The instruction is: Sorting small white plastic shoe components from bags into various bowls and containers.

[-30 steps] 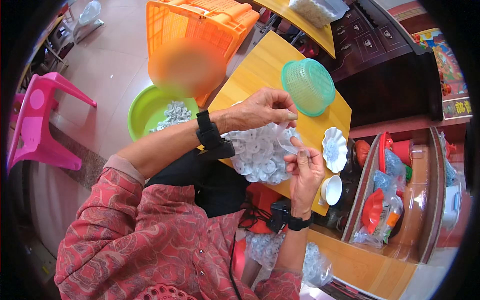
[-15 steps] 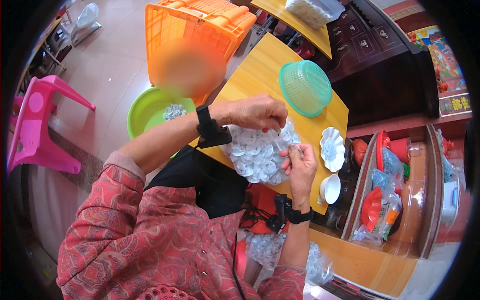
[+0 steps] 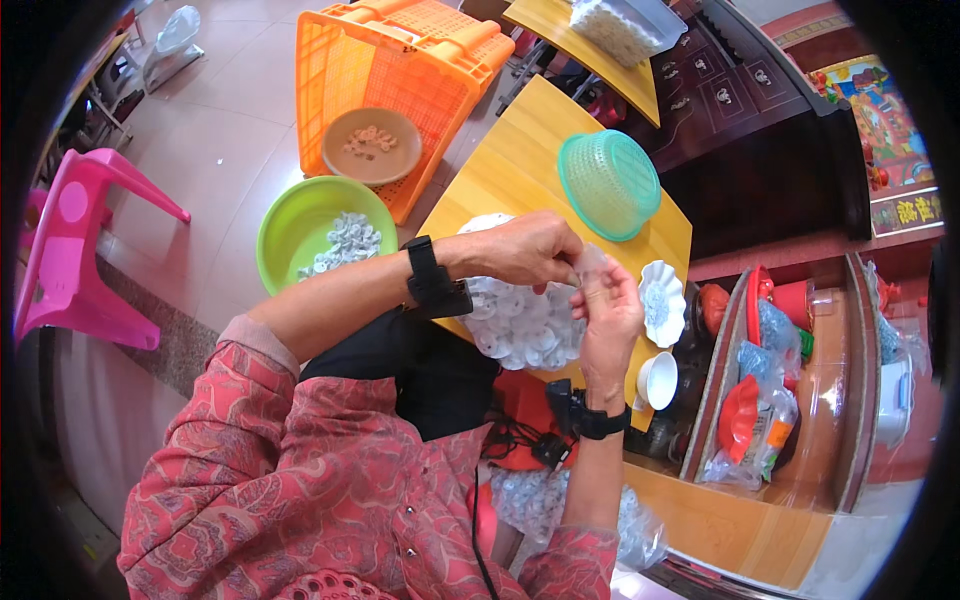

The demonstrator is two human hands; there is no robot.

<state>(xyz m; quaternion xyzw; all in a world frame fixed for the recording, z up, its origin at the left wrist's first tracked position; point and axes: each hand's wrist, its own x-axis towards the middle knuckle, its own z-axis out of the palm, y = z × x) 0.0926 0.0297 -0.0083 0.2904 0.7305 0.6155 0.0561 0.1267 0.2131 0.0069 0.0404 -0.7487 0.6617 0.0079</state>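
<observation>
Up front, a thin translucent piece (image 3: 592, 262) is looking like smooth plastic; below, the heaped discs (image 3: 522, 328) are gleaming, glossy plastic too. The desk (image 3: 505, 150) is showing smooth wood grain, the green tub (image 3: 280, 240) is shining, and the shirt (image 3: 350, 470) is reading as matt cloth.

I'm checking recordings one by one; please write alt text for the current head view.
The right hand pinches a small translucent piece where the left hand meets it, above white round pieces heaped on a wooden table. Nearby are a green basket, scalloped white dish and white cup; leftward, a lime basin and orange crate.
</observation>
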